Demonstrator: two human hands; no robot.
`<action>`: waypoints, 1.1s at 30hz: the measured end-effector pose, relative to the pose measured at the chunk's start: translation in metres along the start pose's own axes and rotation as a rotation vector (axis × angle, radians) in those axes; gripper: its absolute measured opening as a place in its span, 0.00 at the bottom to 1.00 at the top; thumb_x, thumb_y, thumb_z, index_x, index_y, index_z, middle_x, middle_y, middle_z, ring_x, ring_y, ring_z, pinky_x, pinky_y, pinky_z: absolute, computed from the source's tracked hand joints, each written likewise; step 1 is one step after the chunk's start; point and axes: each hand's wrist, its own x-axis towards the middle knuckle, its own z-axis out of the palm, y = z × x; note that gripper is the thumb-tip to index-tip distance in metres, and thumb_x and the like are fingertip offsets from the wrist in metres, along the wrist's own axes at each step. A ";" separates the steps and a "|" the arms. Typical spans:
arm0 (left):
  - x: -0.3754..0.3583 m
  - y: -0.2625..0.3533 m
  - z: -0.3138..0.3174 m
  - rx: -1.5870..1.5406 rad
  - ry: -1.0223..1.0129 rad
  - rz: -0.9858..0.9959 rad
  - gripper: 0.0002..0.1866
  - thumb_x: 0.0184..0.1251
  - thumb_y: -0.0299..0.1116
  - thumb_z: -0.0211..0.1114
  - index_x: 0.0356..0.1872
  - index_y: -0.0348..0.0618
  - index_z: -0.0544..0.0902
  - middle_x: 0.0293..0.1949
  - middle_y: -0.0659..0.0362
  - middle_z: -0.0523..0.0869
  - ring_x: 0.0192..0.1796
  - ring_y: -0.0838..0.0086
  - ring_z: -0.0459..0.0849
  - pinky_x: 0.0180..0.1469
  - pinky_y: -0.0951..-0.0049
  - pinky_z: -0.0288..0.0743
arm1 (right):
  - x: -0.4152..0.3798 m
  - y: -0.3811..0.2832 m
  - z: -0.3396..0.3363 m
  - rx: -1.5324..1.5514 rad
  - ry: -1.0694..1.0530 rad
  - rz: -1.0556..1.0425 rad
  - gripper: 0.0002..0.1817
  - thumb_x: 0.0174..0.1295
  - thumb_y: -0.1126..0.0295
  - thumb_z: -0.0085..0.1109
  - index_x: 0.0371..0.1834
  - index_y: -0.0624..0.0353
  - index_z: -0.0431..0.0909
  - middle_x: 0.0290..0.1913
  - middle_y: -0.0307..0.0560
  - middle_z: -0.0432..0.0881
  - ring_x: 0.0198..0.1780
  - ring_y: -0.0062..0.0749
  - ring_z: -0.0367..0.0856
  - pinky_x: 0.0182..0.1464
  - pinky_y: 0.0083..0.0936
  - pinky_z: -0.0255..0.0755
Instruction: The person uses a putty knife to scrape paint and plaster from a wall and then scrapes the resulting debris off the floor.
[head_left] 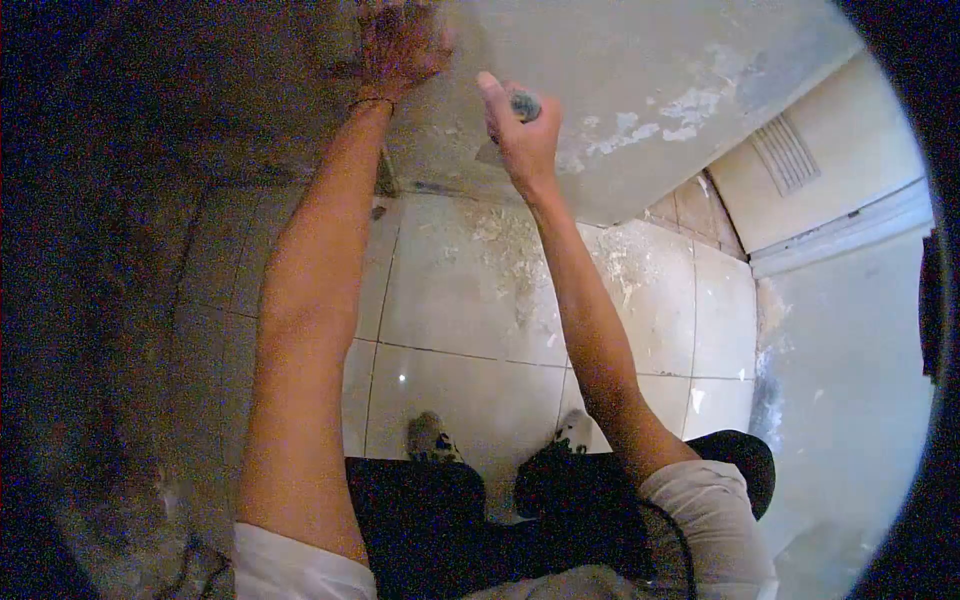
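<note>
My right hand (528, 135) is wrapped round the dark, rounded handle of a scraper (525, 106), thumb pointing up along it. What may be part of its blade shows as a grey patch under the fist, close to the wall (590, 60); the rest is hidden. Higher and to the left, my left hand (400, 45) rests against the wall in a dim area, fingers apparently stretched out, with a thin band round the wrist. Patches of pale, peeling paint (690, 112) mark the wall to the right of my right hand.
Paint flakes and dust (510, 245) lie scattered on the tiled floor (460, 310) along the wall's foot. My two feet (432, 437) stand below. At the right are a cream panel with a vent (787, 155) and a pale side wall (840, 380). The left side is dark.
</note>
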 end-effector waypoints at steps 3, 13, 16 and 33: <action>-0.009 -0.011 0.004 -0.008 -0.002 -0.015 0.41 0.68 0.48 0.60 0.80 0.44 0.60 0.78 0.43 0.59 0.80 0.44 0.53 0.78 0.34 0.43 | 0.000 0.020 0.013 -0.031 0.082 -0.054 0.23 0.67 0.57 0.69 0.17 0.58 0.78 0.14 0.37 0.70 0.18 0.23 0.66 0.25 0.32 0.61; -0.008 -0.016 0.007 0.017 0.090 0.013 0.41 0.68 0.50 0.57 0.81 0.46 0.60 0.79 0.45 0.58 0.81 0.45 0.53 0.80 0.37 0.41 | 0.023 0.018 0.032 -0.087 0.103 -0.523 0.20 0.68 0.69 0.65 0.16 0.58 0.74 0.15 0.33 0.72 0.17 0.19 0.65 0.22 0.22 0.57; -0.010 -0.015 0.005 -0.014 0.023 -0.009 0.40 0.69 0.50 0.56 0.81 0.47 0.61 0.80 0.46 0.58 0.81 0.46 0.54 0.80 0.36 0.42 | 0.023 0.040 0.043 -0.350 0.091 -0.671 0.20 0.64 0.71 0.67 0.15 0.57 0.72 0.13 0.44 0.70 0.13 0.29 0.67 0.20 0.28 0.61; -0.009 -0.014 0.009 0.063 0.116 -0.002 0.39 0.70 0.51 0.55 0.80 0.50 0.62 0.78 0.47 0.61 0.80 0.49 0.56 0.80 0.38 0.42 | 0.019 0.059 0.021 -0.157 0.027 -0.435 0.21 0.70 0.72 0.62 0.15 0.58 0.71 0.17 0.35 0.70 0.19 0.18 0.65 0.21 0.22 0.58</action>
